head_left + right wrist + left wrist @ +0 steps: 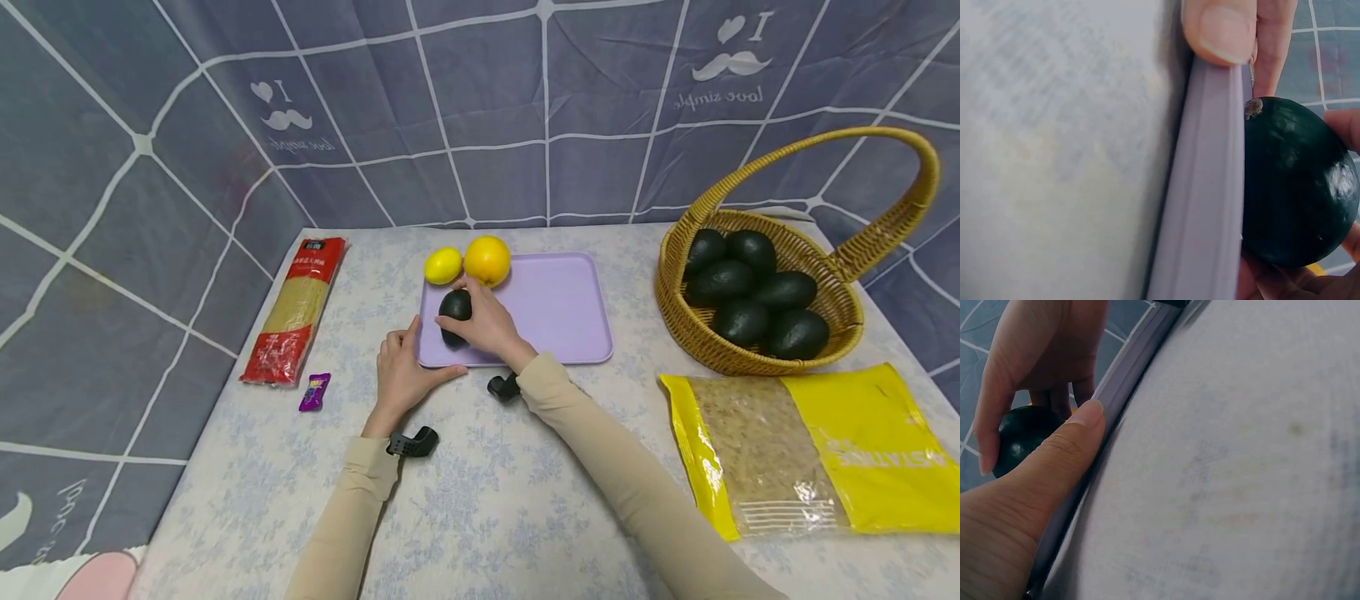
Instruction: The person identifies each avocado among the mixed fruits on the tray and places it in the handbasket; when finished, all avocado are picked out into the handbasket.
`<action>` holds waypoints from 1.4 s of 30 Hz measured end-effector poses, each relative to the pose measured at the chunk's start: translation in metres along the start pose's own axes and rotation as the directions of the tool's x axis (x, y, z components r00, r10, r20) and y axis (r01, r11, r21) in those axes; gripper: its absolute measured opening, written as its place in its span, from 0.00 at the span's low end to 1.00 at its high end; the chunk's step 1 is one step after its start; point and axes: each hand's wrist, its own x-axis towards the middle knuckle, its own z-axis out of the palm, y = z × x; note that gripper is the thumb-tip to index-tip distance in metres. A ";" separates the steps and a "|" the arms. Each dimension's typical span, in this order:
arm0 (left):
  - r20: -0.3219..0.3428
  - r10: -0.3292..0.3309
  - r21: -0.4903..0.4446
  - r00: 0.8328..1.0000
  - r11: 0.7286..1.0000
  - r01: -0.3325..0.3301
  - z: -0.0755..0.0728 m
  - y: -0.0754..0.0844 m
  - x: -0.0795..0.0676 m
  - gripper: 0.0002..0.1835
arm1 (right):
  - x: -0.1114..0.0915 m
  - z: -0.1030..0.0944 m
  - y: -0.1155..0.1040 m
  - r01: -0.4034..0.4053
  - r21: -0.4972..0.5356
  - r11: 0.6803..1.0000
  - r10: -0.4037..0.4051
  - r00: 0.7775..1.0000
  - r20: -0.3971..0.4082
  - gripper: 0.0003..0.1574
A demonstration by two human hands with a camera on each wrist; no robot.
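A dark green avocado point(454, 315) lies at the left part of a lilac tray point(562, 308). My right hand point(487, 323) grips it between thumb and fingers; the right wrist view shows the avocado point(1297, 181) just behind the tray's rim point(1200, 181), its stem end visible. At the tray's front left corner is my left hand point(405, 375), thumb stretched along the front rim and index finger along the left side. Its thumb point(1054, 450) touches the rim in the left wrist view. A lemon point(443, 266) and an orange point(487, 260) sit at the tray's back left.
A wicker basket point(667, 292) with several avocados stands at the right, its handle arching high. In front of it lies a yellow bag point(877, 467). At the left are a red noodle packet point(292, 312) and a small purple wrapper point(315, 392).
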 end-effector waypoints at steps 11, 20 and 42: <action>-0.005 0.003 0.006 1.000 1.000 -0.003 -0.001 0.002 -0.001 0.64 | -0.007 -0.009 0.007 -0.040 0.050 0.998 0.038 0.998 0.041 0.41; 0.001 0.002 -0.002 1.000 1.000 -0.002 0.000 0.003 -0.002 0.63 | -0.014 -0.013 0.014 -0.027 0.092 0.995 0.025 0.999 0.028 0.40; 0.015 -0.007 -0.007 1.000 1.000 0.007 -0.002 0.001 0.000 0.64 | -0.038 -0.059 0.017 0.075 0.294 0.953 0.006 0.964 -0.266 0.35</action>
